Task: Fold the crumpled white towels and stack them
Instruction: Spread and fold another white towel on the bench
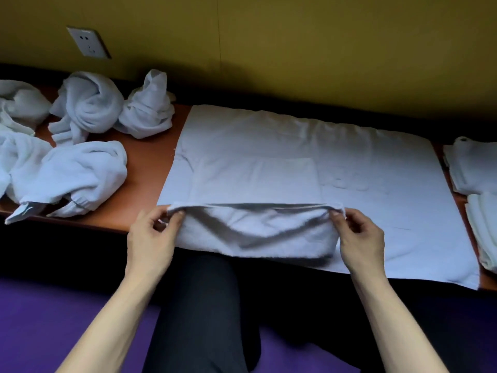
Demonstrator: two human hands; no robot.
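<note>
At the near edge of the reddish-brown tabletop (150, 168), seen from the head view, a small white towel (255, 232) is held up by its two upper corners. The left corner is pinched by the left hand (153, 238), thumb and forefinger closed on the hem, remaining fingers loosely curled. The right corner is pinched likewise by the right hand (360, 238); both grips are closed tight on the cloth, nothing else being held. The towel's top edge is stretched fairly straight between the hands, and the doubled body sags below it, its lower fold resting on a larger white towel (363, 170) that is spread flat across the tabletop and overhangs the near edge slightly. A smaller folded rectangle (255, 179) is noted under or within that spread layer, just behind the held towel; which cannot be told. Crumpled towels (86, 109) are heaped at the left, four or so, some twisted, touching one another. Folded towels (478, 173) are stacked at the far right edge, partly cut off by the frame. A wall socket (88, 42) is set in the yellow-olive wall (322, 49) behind. Dark trouser legs (201, 305) and a purple surface (53, 319) are seen below the hands.
</note>
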